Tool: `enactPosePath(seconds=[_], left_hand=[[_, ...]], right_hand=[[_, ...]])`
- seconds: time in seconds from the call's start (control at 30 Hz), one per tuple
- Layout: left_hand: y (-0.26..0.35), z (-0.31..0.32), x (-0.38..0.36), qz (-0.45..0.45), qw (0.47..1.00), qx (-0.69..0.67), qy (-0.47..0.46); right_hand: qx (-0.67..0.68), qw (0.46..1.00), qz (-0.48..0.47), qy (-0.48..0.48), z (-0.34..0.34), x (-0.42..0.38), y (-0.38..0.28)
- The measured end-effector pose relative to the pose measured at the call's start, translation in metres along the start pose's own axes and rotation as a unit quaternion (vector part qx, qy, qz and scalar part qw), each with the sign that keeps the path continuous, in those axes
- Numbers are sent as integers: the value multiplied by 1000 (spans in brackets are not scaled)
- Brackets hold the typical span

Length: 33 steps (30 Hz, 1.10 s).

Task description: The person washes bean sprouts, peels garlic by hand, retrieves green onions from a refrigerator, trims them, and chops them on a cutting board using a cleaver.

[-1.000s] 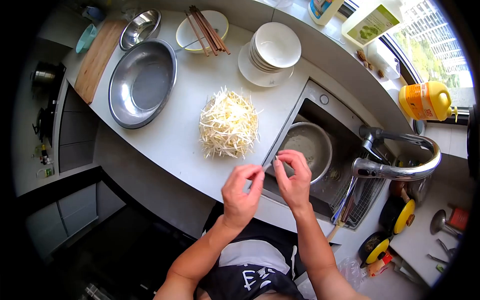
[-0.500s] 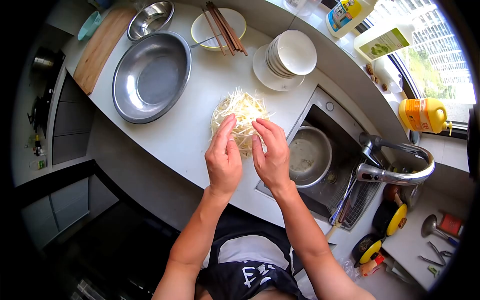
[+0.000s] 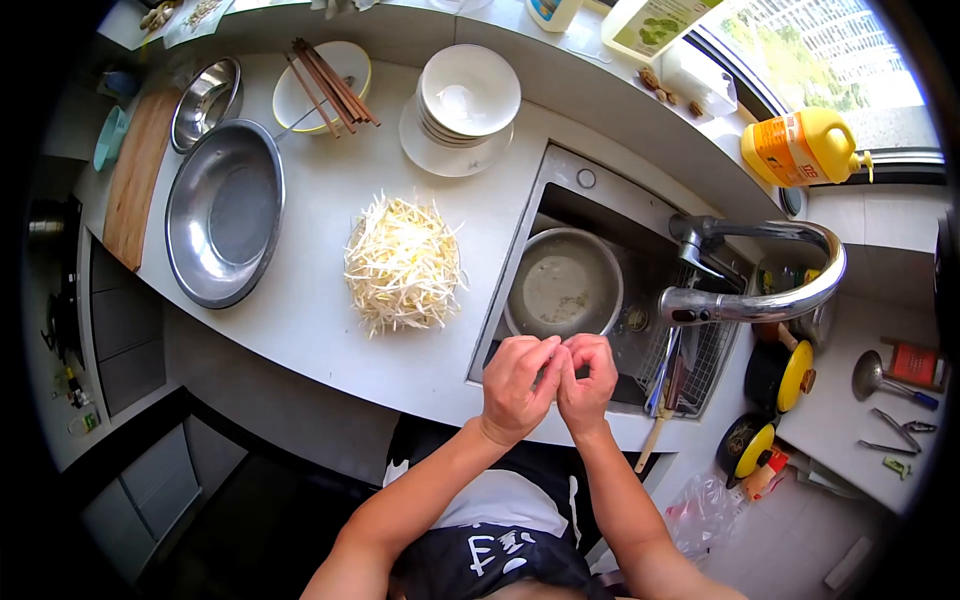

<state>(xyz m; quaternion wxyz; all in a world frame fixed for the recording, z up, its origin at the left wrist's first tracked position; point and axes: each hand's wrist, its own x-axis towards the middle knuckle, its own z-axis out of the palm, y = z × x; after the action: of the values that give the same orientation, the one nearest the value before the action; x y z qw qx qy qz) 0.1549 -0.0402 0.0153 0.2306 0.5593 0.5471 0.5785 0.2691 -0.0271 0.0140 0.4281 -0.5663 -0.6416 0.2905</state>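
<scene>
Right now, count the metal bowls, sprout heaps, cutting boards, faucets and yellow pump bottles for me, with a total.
Metal bowls: 3 (small bowl, large basin, basin in the sink)
Sprout heap: 1
Cutting board: 1
Faucet: 1
Yellow pump bottle: 1
Total: 7

Head-worn view — forward, steeply down

"Where's the light from?"

"Daylight enters through a window (image 3: 825,55) above the faucet (image 3: 745,306), glaring pale."

"And elsewhere?"

"Highlights gleam on the faucet's chrome. Far left of it, the room dims; fisheye distortion curves straight lines near black edges."
</scene>
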Motion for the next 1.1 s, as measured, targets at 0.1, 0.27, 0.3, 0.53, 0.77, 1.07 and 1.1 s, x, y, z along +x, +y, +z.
enactPosePath(seconds=[0.1,0.27,0.3,0.53,0.77,1.07,1.1], left_hand=[[-41,41,-42,-128,977,54,-164],[-59,66,-67,-224,840,130,-477],[-53,65,-65,-262,846,68,-460],[-34,69,-68,-373,827,48,-418],[-16,73,-87,-156,949,110,-249],[25,61,-87,-128,981,67,-133],[17,59,-100,-156,971,78,-162]], right_hand=[[-169,985,24,-24,-25,-23,86],[-338,907,159,-194,-47,-49,167],[-257,938,166,-165,-52,-48,164],[-145,961,222,-80,-66,-40,145],[-63,969,235,-40,-76,-27,131],[-193,974,-56,-104,-102,0,109],[-345,919,34,-189,-102,-3,116]])
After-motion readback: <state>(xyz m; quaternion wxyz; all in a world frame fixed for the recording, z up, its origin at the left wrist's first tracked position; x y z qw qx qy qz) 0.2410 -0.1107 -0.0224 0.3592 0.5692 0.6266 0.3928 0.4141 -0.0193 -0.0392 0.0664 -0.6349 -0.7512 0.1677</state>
